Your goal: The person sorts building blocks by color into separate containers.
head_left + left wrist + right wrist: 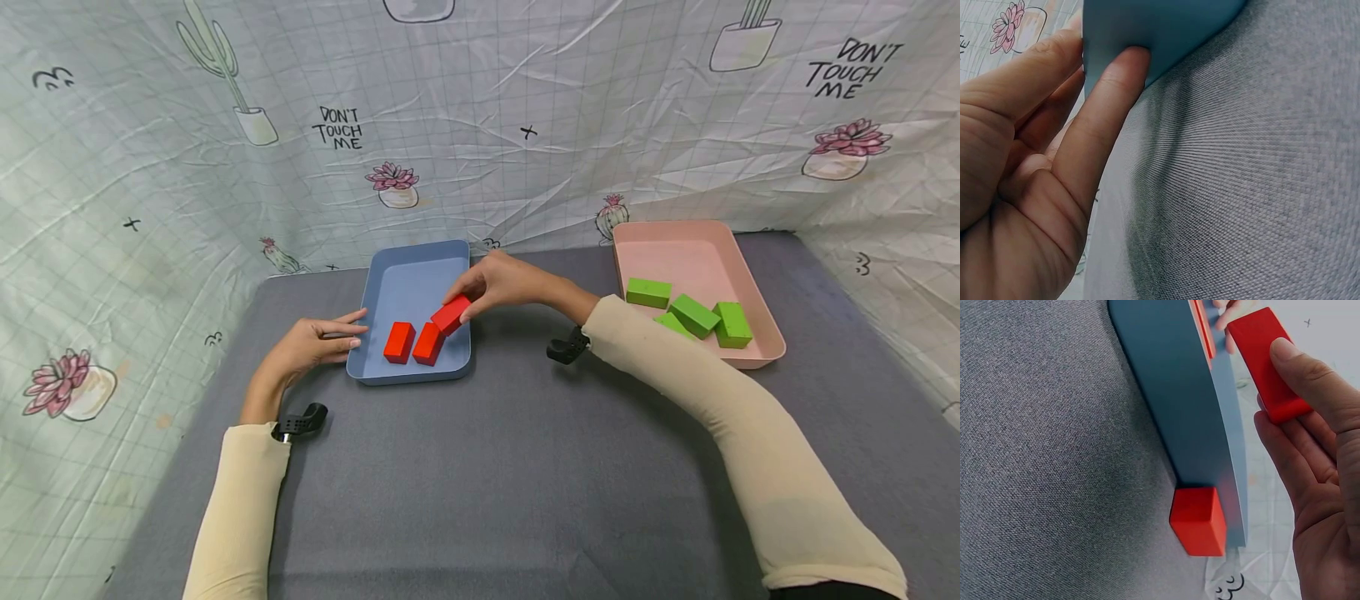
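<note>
My right hand (510, 280) pinches a red block (452, 316) between thumb and fingers above the right side of the blue tray (416, 267). Inside the tray lie two more red blocks, a left one (399, 342) and a right one (428, 343) close under the held block. Another red block (1199, 522) stands on the cloth against the tray's outer wall in the right wrist view; in the head view my right hand hides it. My left hand (307, 343) touches the tray's left side with fairly straight fingers, and one fingertip rests on the wall in the left wrist view.
A pink tray (678, 246) with several green blocks (693, 316) stands at the back right, partly behind my right forearm. Grey cloth (480, 483) covers the table. A printed curtain (480, 100) hangs behind and along the sides.
</note>
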`<state>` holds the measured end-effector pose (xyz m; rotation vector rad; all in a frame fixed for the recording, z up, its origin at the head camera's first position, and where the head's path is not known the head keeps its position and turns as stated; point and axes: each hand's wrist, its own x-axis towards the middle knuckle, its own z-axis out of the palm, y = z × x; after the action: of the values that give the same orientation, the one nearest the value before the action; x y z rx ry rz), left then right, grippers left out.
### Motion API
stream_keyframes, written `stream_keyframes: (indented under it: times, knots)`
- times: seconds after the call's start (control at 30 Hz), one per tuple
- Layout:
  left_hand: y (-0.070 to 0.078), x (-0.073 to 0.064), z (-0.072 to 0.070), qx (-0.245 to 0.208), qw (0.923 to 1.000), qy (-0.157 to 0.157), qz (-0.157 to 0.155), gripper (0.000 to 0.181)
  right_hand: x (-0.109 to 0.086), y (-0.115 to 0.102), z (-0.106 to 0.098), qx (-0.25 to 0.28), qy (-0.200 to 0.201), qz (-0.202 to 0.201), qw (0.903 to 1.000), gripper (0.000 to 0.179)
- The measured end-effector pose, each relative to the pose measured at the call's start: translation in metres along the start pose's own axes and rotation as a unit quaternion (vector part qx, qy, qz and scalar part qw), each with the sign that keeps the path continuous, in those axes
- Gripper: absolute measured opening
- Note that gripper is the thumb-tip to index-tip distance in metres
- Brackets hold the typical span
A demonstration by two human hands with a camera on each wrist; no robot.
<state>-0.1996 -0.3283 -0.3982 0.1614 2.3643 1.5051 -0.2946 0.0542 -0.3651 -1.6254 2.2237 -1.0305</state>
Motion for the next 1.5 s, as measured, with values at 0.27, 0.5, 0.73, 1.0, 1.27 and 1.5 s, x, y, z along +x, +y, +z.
stream_keyframes:
  times: [0.27, 0.5, 0.73, 1.0, 1.27, 1.5]
  knots:
    - [0.000, 0.000, 0.000, -0.006, 1.0000, 0.000, -0.003, 0.049, 0.004, -0.001, 0.000, -0.011, -0.004, 0.009, 0.9999, 0.041]
    - [0.000, 0.000, 0.000, 0.003, 1.0000, 0.001, -0.005, 0.046, 0.008, 0.002, -0.001, -0.011, -0.013, 0.013, 0.9998, 0.041]
    - [0.001, 0.001, 0.000, 0.001, 1.0000, 0.000, -0.008, 0.044, 0.012, 0.005, 0.002, -0.024, -0.021, 0.014, 0.9994, 0.042]
    - [0.002, 0.001, 0.001, -0.002, 1.0000, 0.000, -0.005, 0.045, 0.018, 0.010, 0.006, -0.028, -0.030, 0.017, 0.9990, 0.043]
    - [0.001, 0.001, 0.001, -0.002, 1.0000, 0.001, -0.002, 0.047, 0.027, 0.013, 0.009, -0.032, -0.031, 0.021, 0.9988, 0.042]
    - [0.001, 0.000, 0.001, -0.004, 1.0000, 0.003, -0.002, 0.048, 0.034, 0.013, 0.001, -0.029, -0.029, 0.045, 0.9982, 0.042]
